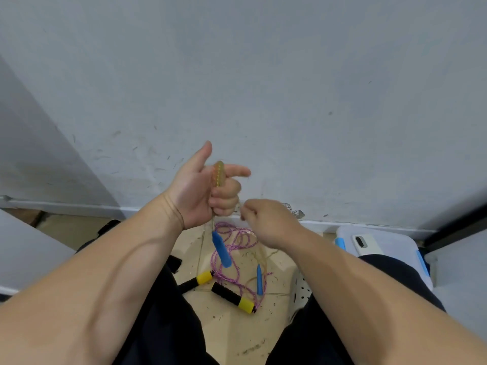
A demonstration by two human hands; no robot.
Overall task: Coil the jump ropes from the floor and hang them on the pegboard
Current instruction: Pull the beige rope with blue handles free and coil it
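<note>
Low in the middle of the frame, a pink rope [232, 248] lies loose on the floor between the person's legs. Its two black and yellow handles [233, 297] rest on the tiles near each other. This rope looks soft and floppy, so I think it will tangle if pulled fast. The handles look thick and easy to grab, a good place to take hold.

A clear rope [259, 255] with blue handles is partly off the floor. One blue handle [222, 250] hangs in the air below the hands, and the other blue handle [259, 280] lies on the tiles. This rope looks thin, light and a bit springy, maybe slippery too.

Higher up, in the middle, the left hand [204, 188] is closed around a small bunch of clear rope loops, with thumb and first finger sticking out. Just beside it, the right hand [266, 222] is curled shut, pinching the same thin rope, I think.

No pegboard shows; only a grey wall [290, 88] stands behind.
</note>
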